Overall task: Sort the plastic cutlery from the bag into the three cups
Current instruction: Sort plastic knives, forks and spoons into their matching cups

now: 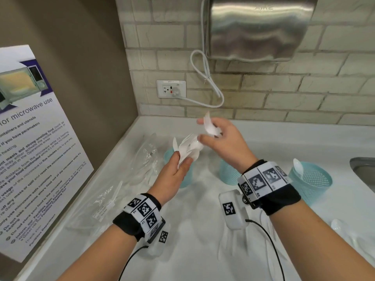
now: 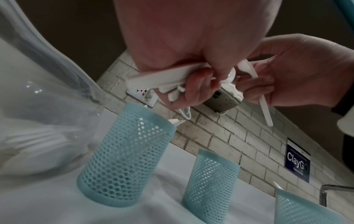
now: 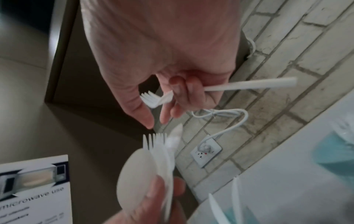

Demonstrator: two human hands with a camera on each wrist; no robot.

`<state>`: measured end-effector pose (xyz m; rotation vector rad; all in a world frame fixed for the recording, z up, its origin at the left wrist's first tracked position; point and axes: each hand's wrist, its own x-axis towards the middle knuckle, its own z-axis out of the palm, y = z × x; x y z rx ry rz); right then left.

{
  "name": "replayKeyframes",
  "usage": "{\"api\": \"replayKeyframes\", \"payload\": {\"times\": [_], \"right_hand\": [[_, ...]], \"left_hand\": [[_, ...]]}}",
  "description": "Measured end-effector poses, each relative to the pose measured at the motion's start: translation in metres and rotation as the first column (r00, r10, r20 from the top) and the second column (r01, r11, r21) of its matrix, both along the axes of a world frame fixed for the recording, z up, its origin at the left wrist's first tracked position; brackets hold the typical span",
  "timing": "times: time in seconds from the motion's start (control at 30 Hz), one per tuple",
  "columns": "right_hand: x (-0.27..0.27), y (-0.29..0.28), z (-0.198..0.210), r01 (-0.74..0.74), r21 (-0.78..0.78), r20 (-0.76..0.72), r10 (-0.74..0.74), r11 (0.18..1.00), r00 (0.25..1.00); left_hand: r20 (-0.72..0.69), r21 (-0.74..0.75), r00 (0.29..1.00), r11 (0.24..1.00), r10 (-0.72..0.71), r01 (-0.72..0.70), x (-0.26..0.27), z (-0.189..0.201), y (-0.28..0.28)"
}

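Observation:
My left hand grips a bundle of white plastic cutlery by the handles, heads fanned upward; forks and a spoon show in the bundle. Just above it, my right hand holds a white fork in its curled fingers, while thumb and forefinger reach toward the bundle. Three teal mesh cups stand on the counter: the left cup under my left hand, the middle cup, and the right cup with a spoon in it. The clear bag lies to the left.
Loose white cutlery lies on the white counter at the front right. A steel sink sits at the right edge. A wall socket with a looped cable and a hand dryer are on the brick wall behind.

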<state>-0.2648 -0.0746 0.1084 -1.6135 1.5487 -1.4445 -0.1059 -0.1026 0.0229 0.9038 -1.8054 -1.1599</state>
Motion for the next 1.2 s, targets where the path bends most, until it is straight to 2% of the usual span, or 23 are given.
{"api": "replayKeyframes", "payload": {"times": [0.03, 0.1, 0.33, 0.47, 0.57, 0.7, 0.9, 1.07, 1.2], "right_hand": [[-0.002, 0.001, -0.005, 0.014, 0.055, -0.089, -0.009, 0.998, 0.996], [-0.006, 0.003, -0.011, 0.032, 0.092, -0.161, -0.017, 0.995, 0.987], [-0.024, 0.009, 0.0, 0.166, 0.024, -0.115, -0.162, 0.986, 0.98], [-0.043, 0.016, 0.013, 0.156, 0.013, -0.13, -0.153, 0.988, 0.98], [-0.053, 0.02, 0.013, 0.119, 0.099, -0.203, -0.097, 0.988, 0.974], [-0.063, 0.025, 0.015, 0.063, 0.146, -0.15, -0.041, 0.987, 0.988], [-0.082, 0.032, 0.019, -0.116, 0.218, -0.02, 0.123, 0.969, 0.992], [-0.1, 0.032, 0.021, -0.068, 0.199, 0.049, 0.059, 0.978, 0.997], [-0.117, 0.032, 0.043, 0.033, 0.125, 0.03, -0.037, 0.992, 0.999]], "left_hand": [[-0.005, -0.002, 1.0, 1.0, -0.009, 0.009, -0.002, 0.001, 0.001], [0.014, -0.015, 1.0, 1.0, -0.022, 0.022, -0.006, 0.002, 0.002], [-0.029, 0.09, 0.994, 0.99, -0.106, 0.108, -0.031, -0.001, 0.011], [-0.049, 0.095, 0.993, 0.989, -0.109, 0.113, -0.049, 0.007, 0.017], [-0.068, 0.081, 0.99, 0.989, -0.122, 0.128, -0.061, 0.013, 0.021], [-0.068, 0.081, 0.98, 0.978, -0.186, 0.191, -0.073, 0.016, 0.026], [-0.143, 0.233, 0.946, 0.919, -0.29, 0.317, -0.085, 0.012, 0.033], [-0.124, 0.235, 0.949, 0.92, -0.29, 0.312, -0.093, 0.013, 0.032], [-0.063, 0.24, 0.978, 0.948, -0.199, 0.208, -0.097, 0.007, 0.027]]}}
